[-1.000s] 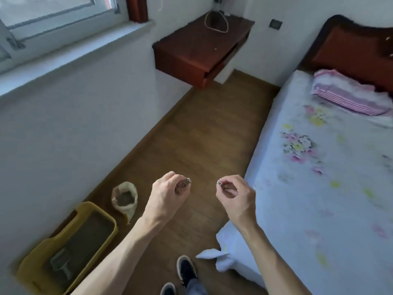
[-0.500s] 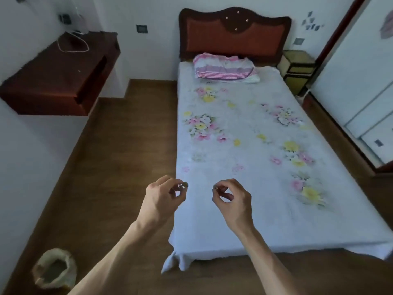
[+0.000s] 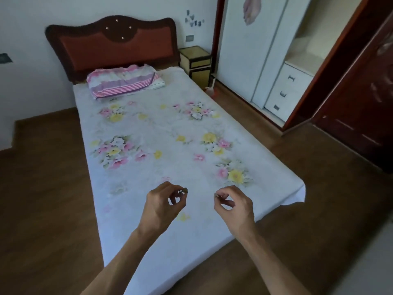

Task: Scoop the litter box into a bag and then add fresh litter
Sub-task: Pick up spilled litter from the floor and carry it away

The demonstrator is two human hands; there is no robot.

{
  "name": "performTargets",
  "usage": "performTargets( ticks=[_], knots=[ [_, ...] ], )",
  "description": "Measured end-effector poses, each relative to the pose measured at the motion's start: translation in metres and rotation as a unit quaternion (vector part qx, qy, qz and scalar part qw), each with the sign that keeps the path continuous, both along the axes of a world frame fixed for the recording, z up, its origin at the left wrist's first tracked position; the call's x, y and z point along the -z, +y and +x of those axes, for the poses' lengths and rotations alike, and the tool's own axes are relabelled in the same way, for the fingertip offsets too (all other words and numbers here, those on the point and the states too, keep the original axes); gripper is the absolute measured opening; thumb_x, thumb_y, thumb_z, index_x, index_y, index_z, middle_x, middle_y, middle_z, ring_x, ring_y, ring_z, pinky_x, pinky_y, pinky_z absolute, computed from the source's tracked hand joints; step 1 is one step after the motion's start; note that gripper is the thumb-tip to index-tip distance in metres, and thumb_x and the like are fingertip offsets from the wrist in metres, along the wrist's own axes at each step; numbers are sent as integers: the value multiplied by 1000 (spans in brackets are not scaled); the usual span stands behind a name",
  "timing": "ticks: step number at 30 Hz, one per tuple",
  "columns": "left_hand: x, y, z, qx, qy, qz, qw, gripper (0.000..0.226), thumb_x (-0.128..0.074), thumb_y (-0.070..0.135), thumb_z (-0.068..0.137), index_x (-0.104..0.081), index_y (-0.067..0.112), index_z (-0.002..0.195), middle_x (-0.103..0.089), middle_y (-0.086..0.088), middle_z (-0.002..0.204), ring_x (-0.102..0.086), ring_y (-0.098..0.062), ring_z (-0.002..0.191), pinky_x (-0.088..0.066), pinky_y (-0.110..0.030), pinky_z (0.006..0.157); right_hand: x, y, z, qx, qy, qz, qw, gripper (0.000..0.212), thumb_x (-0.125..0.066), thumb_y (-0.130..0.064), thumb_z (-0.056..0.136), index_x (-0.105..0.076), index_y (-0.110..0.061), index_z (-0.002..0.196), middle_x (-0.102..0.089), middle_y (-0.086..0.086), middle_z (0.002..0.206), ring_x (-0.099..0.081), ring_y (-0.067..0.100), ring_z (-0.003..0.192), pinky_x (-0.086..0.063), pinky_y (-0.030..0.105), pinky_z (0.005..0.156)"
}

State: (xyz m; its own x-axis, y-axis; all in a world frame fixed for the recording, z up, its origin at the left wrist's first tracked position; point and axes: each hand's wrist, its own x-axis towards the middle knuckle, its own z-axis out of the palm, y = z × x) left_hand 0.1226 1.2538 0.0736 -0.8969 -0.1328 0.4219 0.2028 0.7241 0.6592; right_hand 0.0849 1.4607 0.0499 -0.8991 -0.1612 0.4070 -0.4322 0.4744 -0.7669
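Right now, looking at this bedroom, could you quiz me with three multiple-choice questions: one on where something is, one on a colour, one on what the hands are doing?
1. Where does the pillow lie?
A. On the floor
B. At the head of the bed
C. On the nightstand

2. What colour is the padded panel of the headboard?
A. Blue
B. Green
C. Reddish brown

3. What are the left hand and the right hand doing?
A. Each pinches a small object
B. Both press flat on the sheet
C. Both hang open and empty

Answers:
1 B: the pillow lies on the bed, close to the headboard.
2 C: the panel shows reddish brown inside a darker frame.
3 A: each hand's thumb and finger close on something tiny, held above the bed.
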Motion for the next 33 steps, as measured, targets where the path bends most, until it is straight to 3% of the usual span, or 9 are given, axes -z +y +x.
performTargets(
  ticks=[4,11,17,24,33],
  knots=[
    [-4,37,-42,58,-2,-2,998,13,-80,2,73,-73,12,77,-59,9,68,-55,-4,54,-35,0,59,-2,42,-21,61,6,21,998,19,-76,6,73,-67,-7,84,-64,-1,82,-61,5,78,-51,9,68],
    [-2,89,-116,145,-15,-12,989,12,-79,7,74,-72,17,76,-60,9,69,-55,-4,54,-33,-1,56,-9,94,-54,147,-37,21,988,17,-79,-6,76,-70,-13,88,-67,-5,90,-65,5,80,-55,12,74],
    [1,135,-182,214,-17,-2,977,12,-80,8,74,-72,16,77,-62,9,69,-57,-3,55,-33,0,55,-15,133,-96,217,-21,42,975,16,-79,-3,75,-71,-9,87,-69,1,89,-65,8,78,-54,9,73],
    [2,201,-240,289,-14,9,957,8,-71,22,79,-73,15,76,-62,8,68,-56,-5,54,-45,-14,53,-20,182,-121,305,-23,24,952,16,-78,-6,77,-71,-13,90,-68,-6,92,-64,5,80,-48,2,76],
    [-2,304,-294,368,-5,-18,930,9,-81,13,74,-74,15,78,-67,7,71,-57,-2,55,-38,0,57,-15,273,-152,356,0,28,934,17,-80,-8,77,-70,-12,90,-69,-2,92,-66,7,81,-53,8,74]
  ],
)
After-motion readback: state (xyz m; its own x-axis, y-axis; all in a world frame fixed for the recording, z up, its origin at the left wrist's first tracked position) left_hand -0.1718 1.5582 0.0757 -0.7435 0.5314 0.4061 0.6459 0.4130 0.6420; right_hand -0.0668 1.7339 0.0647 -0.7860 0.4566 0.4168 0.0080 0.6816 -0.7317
